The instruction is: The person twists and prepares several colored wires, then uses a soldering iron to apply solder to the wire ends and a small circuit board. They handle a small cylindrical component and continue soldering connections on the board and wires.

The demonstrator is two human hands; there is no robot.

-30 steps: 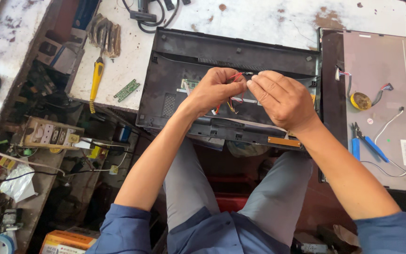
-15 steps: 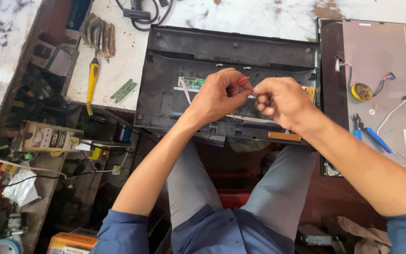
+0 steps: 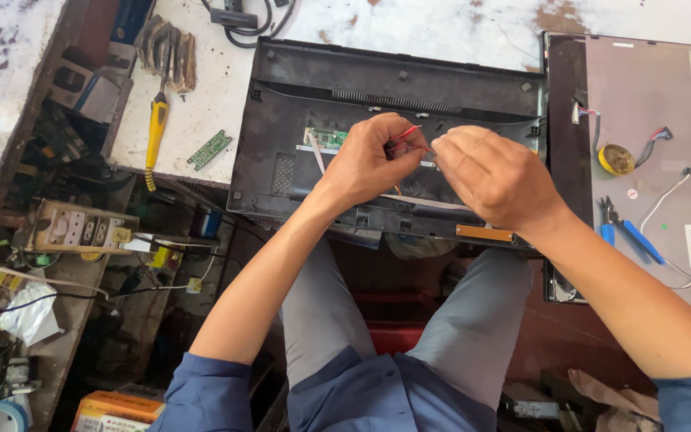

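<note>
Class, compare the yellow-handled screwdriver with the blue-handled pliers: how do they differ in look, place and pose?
The yellow-handled screwdriver has one straight handle; the blue-handled pliers have two handles spread apart. The screwdriver lies on the white bench, left of the black monitor shell; the pliers rest on the grey panel to its right. The screwdriver lies nearly upright in the picture, the pliers slanted. Neither hand touches either tool.

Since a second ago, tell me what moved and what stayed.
The left hand and right hand drew slightly apart, right hand easing rightward; both keep pinching the thin red wires over the black back cover. Yellow screwdriver, blue pliers and panel stayed put.
</note>
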